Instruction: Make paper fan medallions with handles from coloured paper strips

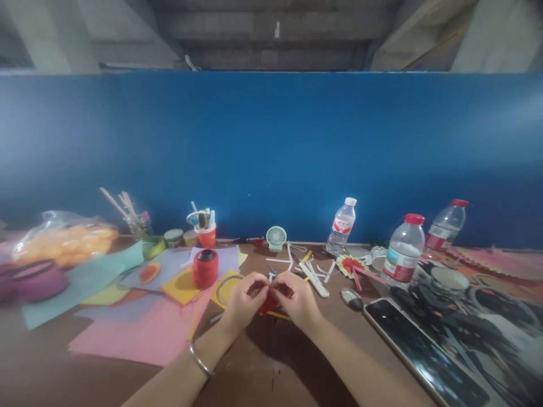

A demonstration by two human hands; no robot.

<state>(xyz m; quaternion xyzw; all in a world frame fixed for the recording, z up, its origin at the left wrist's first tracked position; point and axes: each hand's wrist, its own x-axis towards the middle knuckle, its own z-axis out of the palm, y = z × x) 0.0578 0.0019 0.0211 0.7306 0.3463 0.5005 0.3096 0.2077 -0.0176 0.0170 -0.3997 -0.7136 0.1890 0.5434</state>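
Observation:
My left hand (pixel 245 299) and my right hand (pixel 300 299) meet over the middle of the table, thumbs and fingertips pinched together. Between and just below the fingertips shows a small red piece (pixel 268 306), perhaps paper or felt; most of it is hidden by the fingers. Both hands are closed on it. Behind them lie thin white strips (pixel 278 260) and a white-handled cutter (pixel 316 281). Left of my left hand are a spool of red thread (pixel 206 269) and yellow sheets (pixel 181 286).
Coloured sheets (pixel 127 333) cover the left side, with a bag of orange balls (pixel 68 240) behind. A small fan (pixel 276 238) and a cup of tools (pixel 206 233) stand at the back. Bottles (pixel 403 251), a phone (pixel 418 345) and black material (pixel 470 322) are on the right.

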